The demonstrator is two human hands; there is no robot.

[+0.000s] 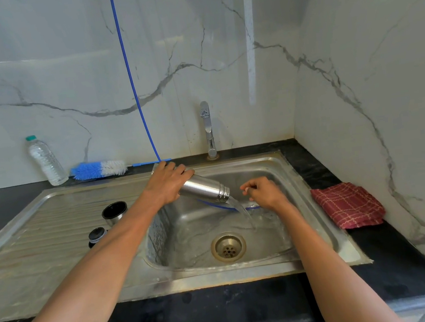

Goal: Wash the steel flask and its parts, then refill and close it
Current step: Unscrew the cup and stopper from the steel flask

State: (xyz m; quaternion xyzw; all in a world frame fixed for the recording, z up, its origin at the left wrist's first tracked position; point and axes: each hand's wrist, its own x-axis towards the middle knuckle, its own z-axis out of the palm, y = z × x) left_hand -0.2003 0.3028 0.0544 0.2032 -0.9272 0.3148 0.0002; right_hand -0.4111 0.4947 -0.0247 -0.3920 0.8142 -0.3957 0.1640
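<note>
Steel flask (204, 188) up over the sink basin, tipped mouth-down to the right, and water (243, 210) is pouring out of its threaded neck in a clear stream that lands just beside the drain (228, 247). Left hand (167, 183) has the grip on it, fingers wrapped round the base end of the body, holding it at a slant above the sink (316, 218). Right hand (265, 192) sits close to the mouth, just right of the stream, fingers curled inward; something small and pale shows at the fingertips, but whether that grip is pinching anything I cannot tell. A thin blue hose (131, 85) drops down the marble wall, and a blue line curves across the basin behind the water.

Over on the ribbed draining board (42, 233), the flask's cup-shaped cap (114, 211) stands open side up, and nearer the camera its black stopper (97, 236) sits partly hidden by the left forearm. At the back of the counter (249, 305), a clear plastic bottle (46, 161) with a green top stands against the wall, a blue-and-white bottle brush (98, 169) lying just beside it. Chrome tap (208, 132) stands behind the basin, nothing running from it. Red checked cloth (349, 205) lies folded on the counter to the right of the sink.
</note>
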